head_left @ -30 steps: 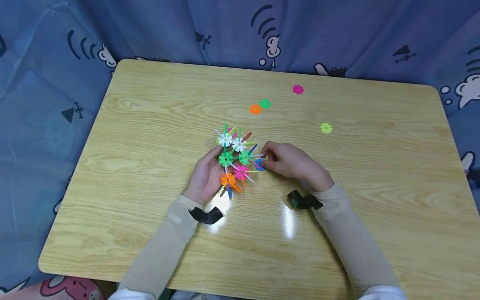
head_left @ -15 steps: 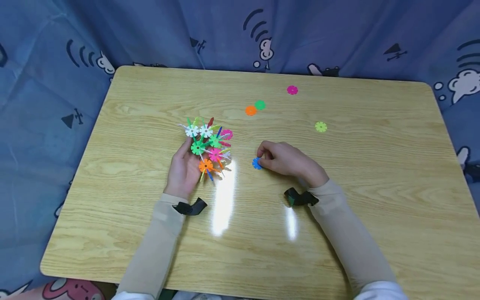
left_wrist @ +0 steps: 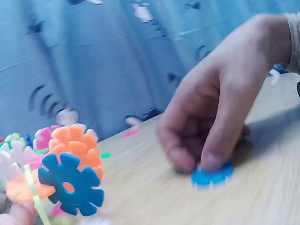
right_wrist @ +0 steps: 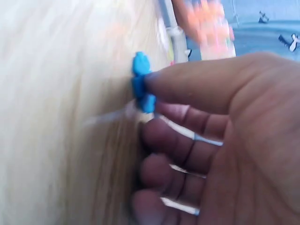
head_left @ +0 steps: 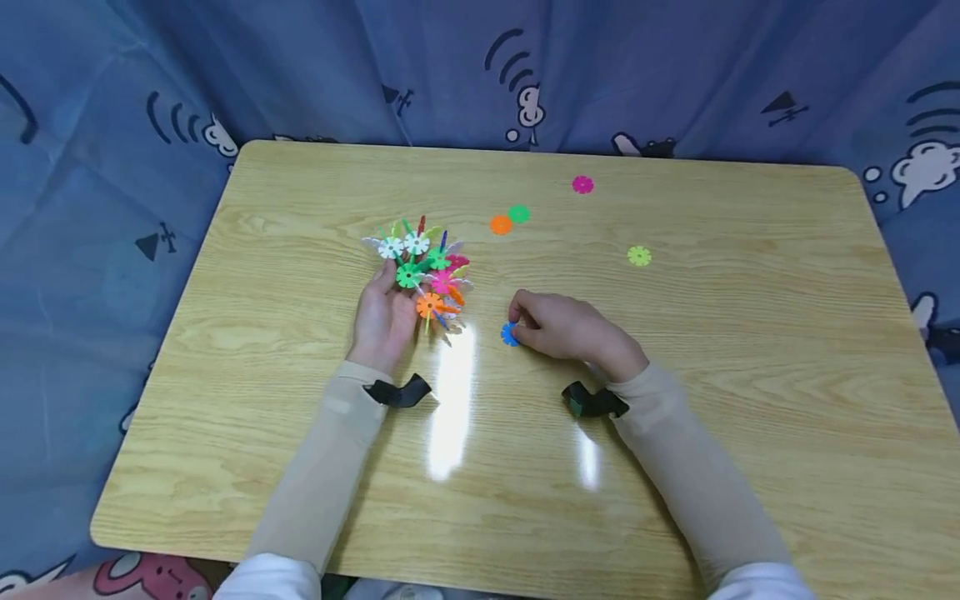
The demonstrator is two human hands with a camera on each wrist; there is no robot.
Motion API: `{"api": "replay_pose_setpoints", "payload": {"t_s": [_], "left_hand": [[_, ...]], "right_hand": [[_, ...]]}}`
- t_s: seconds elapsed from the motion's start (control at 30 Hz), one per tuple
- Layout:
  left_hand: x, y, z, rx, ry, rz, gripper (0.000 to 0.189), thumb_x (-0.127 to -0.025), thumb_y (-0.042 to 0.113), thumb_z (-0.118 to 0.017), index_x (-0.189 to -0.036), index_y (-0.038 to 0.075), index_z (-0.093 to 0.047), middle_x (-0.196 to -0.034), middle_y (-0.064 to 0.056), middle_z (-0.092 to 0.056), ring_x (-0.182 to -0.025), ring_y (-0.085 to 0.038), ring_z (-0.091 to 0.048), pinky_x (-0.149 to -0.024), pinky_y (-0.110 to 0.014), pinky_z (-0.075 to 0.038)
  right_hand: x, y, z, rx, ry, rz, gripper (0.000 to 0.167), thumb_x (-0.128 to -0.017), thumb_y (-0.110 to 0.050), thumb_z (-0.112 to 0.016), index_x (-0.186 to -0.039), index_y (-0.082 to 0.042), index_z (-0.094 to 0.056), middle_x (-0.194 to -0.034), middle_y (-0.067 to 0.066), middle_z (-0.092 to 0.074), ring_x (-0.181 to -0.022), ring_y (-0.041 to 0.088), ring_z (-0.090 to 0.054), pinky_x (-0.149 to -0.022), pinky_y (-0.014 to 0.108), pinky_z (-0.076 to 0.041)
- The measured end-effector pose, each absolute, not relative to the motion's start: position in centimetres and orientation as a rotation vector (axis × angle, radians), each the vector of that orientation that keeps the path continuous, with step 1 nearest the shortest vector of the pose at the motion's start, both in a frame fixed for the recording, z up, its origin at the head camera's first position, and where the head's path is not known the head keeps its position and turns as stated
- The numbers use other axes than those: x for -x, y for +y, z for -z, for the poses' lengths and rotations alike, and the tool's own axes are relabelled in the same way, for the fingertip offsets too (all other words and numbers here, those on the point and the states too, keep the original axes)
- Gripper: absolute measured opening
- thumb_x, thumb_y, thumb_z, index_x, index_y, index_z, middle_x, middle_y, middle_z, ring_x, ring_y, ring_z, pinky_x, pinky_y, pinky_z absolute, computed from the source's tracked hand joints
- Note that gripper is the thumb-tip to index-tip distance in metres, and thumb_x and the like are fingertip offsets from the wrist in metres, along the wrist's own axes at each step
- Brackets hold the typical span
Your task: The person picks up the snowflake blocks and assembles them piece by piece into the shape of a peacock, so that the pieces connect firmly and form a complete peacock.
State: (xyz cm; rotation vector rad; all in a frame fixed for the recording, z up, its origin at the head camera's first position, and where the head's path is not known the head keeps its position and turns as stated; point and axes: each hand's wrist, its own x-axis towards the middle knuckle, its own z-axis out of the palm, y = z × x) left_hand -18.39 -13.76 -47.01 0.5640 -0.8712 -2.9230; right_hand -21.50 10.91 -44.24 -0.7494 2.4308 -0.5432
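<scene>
A cluster of interlocked plastic snowflake discs (head_left: pixel 408 276), in white, green, pink, orange and blue, rests in my left hand (head_left: pixel 378 325). Its fingers are behind the cluster, mostly hidden, and the thumb lies along the near side. In the left wrist view a blue disc (left_wrist: pixel 86 193) sticks out from the cluster's near end. To the right, my right hand (head_left: pixel 573 327) pinches a single blue snowflake disc (head_left: pixel 507 335) between thumb and fingers, low over the tabletop. The right wrist view shows this disc (right_wrist: pixel 140 63) edge-on at the thumb tip, somewhat blurred.
Loose snowflake discs lie farther back on the wooden table (head_left: pixel 750 333): orange (head_left: pixel 500 225), green (head_left: pixel 519 214), pink (head_left: pixel 582 184) and yellow-green (head_left: pixel 639 256). A blue patterned curtain (head_left: pixel 330 67) hangs behind the table's far edge.
My left hand has moved left with the cluster, away from the right hand, then slightly forward, and the cluster has turned. The right hand stays nearly in place, pinching the blue disc.
</scene>
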Motion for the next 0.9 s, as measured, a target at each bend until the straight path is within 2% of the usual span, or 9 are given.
{"api": "replay_pose_setpoints", "payload": {"t_s": [0.1,0.23,0.4,0.53,0.67,0.77,0.9], "left_hand": [[19.7,-11.4,46.6,-0.574,-0.940,2.938,0.026,-0.111,0.021,-0.033,-0.128,0.007,-0.046,-0.134,-0.008,-0.049,-0.121,-0.018,-0.051,-0.102,-0.027,-0.045],[21.1,-8.1,46.3,-0.619,-1.036,2.942,0.038,-0.111,0.018,-0.032,-0.145,0.002,-0.037,-0.150,-0.012,-0.042,-0.141,-0.022,-0.043,-0.119,-0.032,-0.038],[22.3,-4.4,46.0,-0.710,-1.102,2.920,0.047,-0.111,0.018,-0.033,-0.156,0.005,-0.029,-0.161,-0.010,-0.035,-0.151,-0.023,-0.033,-0.127,-0.038,-0.029],[22.6,-2.4,45.6,-0.780,-1.213,2.942,0.049,-0.111,0.019,-0.032,-0.158,0.007,-0.025,-0.165,-0.008,-0.030,-0.154,-0.021,-0.029,-0.126,-0.039,-0.029],[22.7,-1.4,45.4,-0.785,-1.340,2.996,0.048,-0.112,0.019,-0.031,-0.158,0.007,-0.027,-0.164,-0.008,-0.030,-0.152,-0.021,-0.031,-0.124,-0.037,-0.033],[22.7,-1.2,45.4,-0.756,-1.422,3.011,0.048,-0.112,0.020,-0.032,-0.158,0.007,-0.028,-0.162,-0.009,-0.033,-0.150,-0.022,-0.036,-0.123,-0.036,-0.036],[22.5,-1.0,45.3,-0.735,-1.564,2.949,0.046,-0.111,0.020,-0.038,-0.153,0.002,-0.037,-0.156,-0.012,-0.043,-0.143,-0.022,-0.044,-0.121,-0.036,-0.037]], "right_hand": [[20.3,10.9,44.1,0.778,2.447,0.442,0.016,-0.099,-0.030,-0.062,-0.107,-0.017,-0.059,-0.078,-0.003,-0.053,-0.076,0.016,-0.050,-0.064,0.029,-0.040],[18.4,11.0,43.9,0.810,2.463,0.371,0.013,-0.098,-0.032,-0.062,-0.101,-0.019,-0.059,-0.076,-0.003,-0.053,-0.083,0.018,-0.049,-0.059,0.029,-0.040],[16.4,10.8,43.5,0.863,2.443,0.315,0.017,-0.096,-0.033,-0.065,-0.099,-0.019,-0.058,-0.076,-0.003,-0.057,-0.084,0.019,-0.049,-0.054,0.030,-0.040],[15.4,10.5,43.3,0.921,2.440,0.281,0.021,-0.097,-0.036,-0.065,-0.104,-0.018,-0.057,-0.087,0.001,-0.069,-0.091,0.024,-0.054,-0.052,0.032,-0.040],[15.0,10.6,43.2,0.944,2.455,0.271,0.022,-0.099,-0.039,-0.061,-0.108,-0.019,-0.056,-0.096,-0.004,-0.074,-0.097,0.026,-0.056,-0.053,0.032,-0.041],[15.0,10.7,43.0,0.943,2.452,0.264,0.020,-0.099,-0.039,-0.062,-0.105,-0.020,-0.058,-0.093,-0.006,-0.074,-0.096,0.023,-0.054,-0.054,0.032,-0.041],[15.0,11.0,42.8,0.924,2.444,0.247,0.020,-0.097,-0.039,-0.065,-0.101,-0.020,-0.060,-0.088,-0.005,-0.072,-0.095,0.022,-0.053,-0.056,0.032,-0.043]]}}
